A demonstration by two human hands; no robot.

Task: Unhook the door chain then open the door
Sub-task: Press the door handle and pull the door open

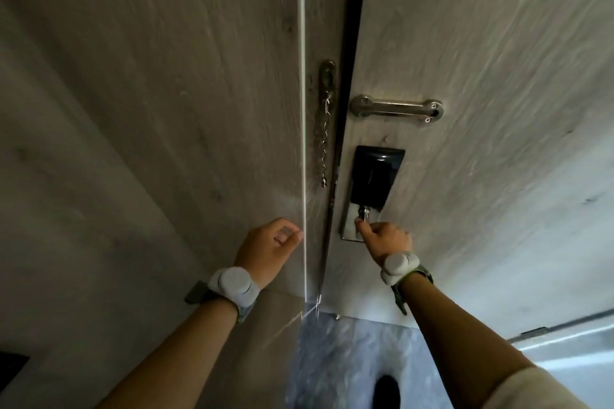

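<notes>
1. Two hands reach forward: the right hand (pixel 385 240) grips the lock's small metal knob (pixel 364 211); the left hand (pixel 268 250) hangs loosely curled, holding nothing.
2. Above the left hand, the door chain (pixel 325 143) dangles unhooked from the frame.
3. Farther up, the slide track (pixel 396 108) sits on the door (pixel 481 76).

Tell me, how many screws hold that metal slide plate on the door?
4 visible: two at the chain slide plate's left end, upper and lower, and two at its right end, upper and lower. None looks hidden.
</notes>
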